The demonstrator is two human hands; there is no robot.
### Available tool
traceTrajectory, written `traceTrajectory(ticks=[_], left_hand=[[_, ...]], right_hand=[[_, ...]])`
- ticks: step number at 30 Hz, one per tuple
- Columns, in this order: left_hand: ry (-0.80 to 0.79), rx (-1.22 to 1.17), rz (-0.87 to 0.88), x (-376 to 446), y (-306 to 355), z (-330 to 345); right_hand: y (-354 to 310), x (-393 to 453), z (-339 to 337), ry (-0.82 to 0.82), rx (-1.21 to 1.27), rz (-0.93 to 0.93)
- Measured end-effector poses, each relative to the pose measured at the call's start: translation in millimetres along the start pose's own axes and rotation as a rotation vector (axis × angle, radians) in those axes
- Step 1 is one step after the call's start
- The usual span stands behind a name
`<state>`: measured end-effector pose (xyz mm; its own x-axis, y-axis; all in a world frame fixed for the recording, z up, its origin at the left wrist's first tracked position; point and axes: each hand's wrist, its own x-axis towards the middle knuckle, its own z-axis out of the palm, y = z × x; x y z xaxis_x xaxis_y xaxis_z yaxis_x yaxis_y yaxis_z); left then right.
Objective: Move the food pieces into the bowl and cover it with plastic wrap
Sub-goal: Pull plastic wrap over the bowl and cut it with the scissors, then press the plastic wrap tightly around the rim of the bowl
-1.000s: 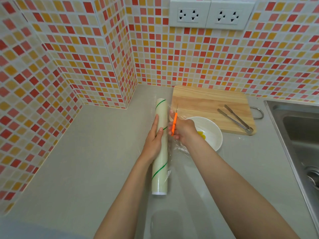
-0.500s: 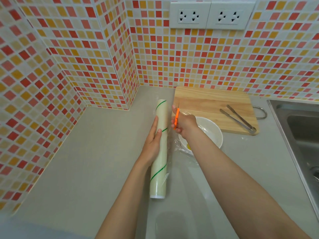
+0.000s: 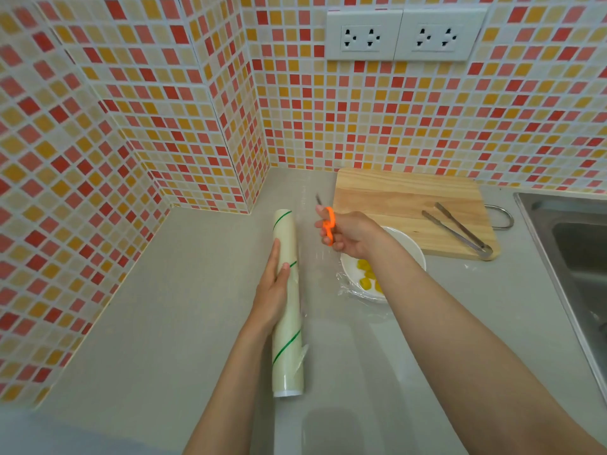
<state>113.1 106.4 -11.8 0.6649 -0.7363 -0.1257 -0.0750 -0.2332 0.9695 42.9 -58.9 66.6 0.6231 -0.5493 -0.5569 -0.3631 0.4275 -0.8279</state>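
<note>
A roll of plastic wrap [image 3: 287, 339] lies lengthwise on the grey counter. My left hand [image 3: 272, 292] rests flat on its left side, pressing it down. My right hand [image 3: 349, 234] grips orange-handled scissors [image 3: 327, 224], blades pointing away toward the wall, just right of the roll's far end. A white bowl [image 3: 412, 249] with yellow food pieces [image 3: 368, 279] sits under my right forearm. A clear sheet of wrap [image 3: 320, 257] stretches from the roll over the bowl; its edges are hard to see.
A wooden cutting board [image 3: 400, 205] lies behind the bowl with metal tongs [image 3: 460, 231] on it. A steel sink [image 3: 571, 257] borders the counter on the right. Tiled walls close the left and back; a wall corner juts out behind the roll.
My right hand has slid the scissors away from me along the roll, from its middle to past its far end. The left hand and roll have stayed in place.
</note>
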Motion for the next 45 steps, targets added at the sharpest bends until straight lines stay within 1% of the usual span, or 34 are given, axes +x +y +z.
traceTrajectory(ticks=[2,3,4,6,8,9,10,11,12,13,15,18,22,27,31,37,39,41,43,45], left_hand=[[-0.026,0.137,-0.014,-0.6,0.1,1.7],[-0.038,0.213,-0.02,-0.8,1.1,4.3],[-0.048,0.271,-0.032,-1.3,2.6,7.3],[-0.058,0.327,-0.079,-4.6,8.2,14.0],[-0.058,0.387,-0.082,-8.7,13.4,19.9],[-0.053,0.443,-0.063,-10.6,16.0,22.1],[-0.048,0.511,-0.043,-11.5,18.7,24.2],[-0.043,0.583,-0.029,-11.9,21.1,26.4],[-0.039,0.649,-0.02,-12.0,22.7,28.9],[-0.034,0.706,-0.011,-12.3,23.6,31.6],[-0.024,0.801,0.012,-13.3,23.4,36.1],[-0.002,0.892,0.024,-14.3,20.1,39.6],[0.015,0.944,-0.008,-13.8,18.8,40.8],[0.036,1.045,-0.029,-16.4,19.5,44.5],[0.062,1.076,-0.039,-15.2,19.4,46.2],[0.093,1.093,-0.008,-6.8,24.7,42.8],[0.122,1.101,0.033,-6.9,29.7,42.9],[0.147,1.047,0.153,-9.4,35.6,44.4],[0.143,0.844,0.316,-15.5,40.7,50.2],[0.122,0.605,0.388,-27.0,44.5,60.3]], right_hand=[[-7.4,-14.3,-0.1,-0.102,-0.254,-0.045],[-11.4,-21.3,-0.9,-0.11,-0.346,-0.11],[-13.7,-27.7,-3.1,-0.082,-0.389,-0.208],[-13.7,-41.2,-17.2,0.083,-0.331,-0.412],[-0.8,-54.0,-47.8,0.337,-0.295,-0.552],[11.4,-59.7,-67.0,0.48,-0.36,-0.562],[27.7,-64.0,-87.2,0.62,-0.472,-0.515],[47.2,-68.6,-106.3,0.74,-0.574,-0.417],[68.3,-73.8,-122.3,0.825,-0.626,-0.308],[88.4,-78.8,-133.8,0.876,-0.641,-0.225],[119.1,-88.0,-143.2,0.926,-0.667,-0.156],[138.0,-94.1,-145.9,0.967,-0.768,-0.128],[137.5,-96.6,-146.3,0.923,-0.93,-0.087],[144.8,-106.1,-145.4,0.924,-0.973,-0.105],[146.9,-111.2,-146.2,0.919,-1.005,-0.094],[139.0,-109.0,-146.4,0.834,-1.126,-0.043],[137.4,-109.0,-147.5,0.826,-1.143,-0.045],[137.7,-108.5,-148.2,0.813,-1.175,-0.043],[138.8,-107.6,-148.6,0.804,-1.209,-0.04],[139.7,-106.3,-149.8,0.808,-1.225,-0.043]])
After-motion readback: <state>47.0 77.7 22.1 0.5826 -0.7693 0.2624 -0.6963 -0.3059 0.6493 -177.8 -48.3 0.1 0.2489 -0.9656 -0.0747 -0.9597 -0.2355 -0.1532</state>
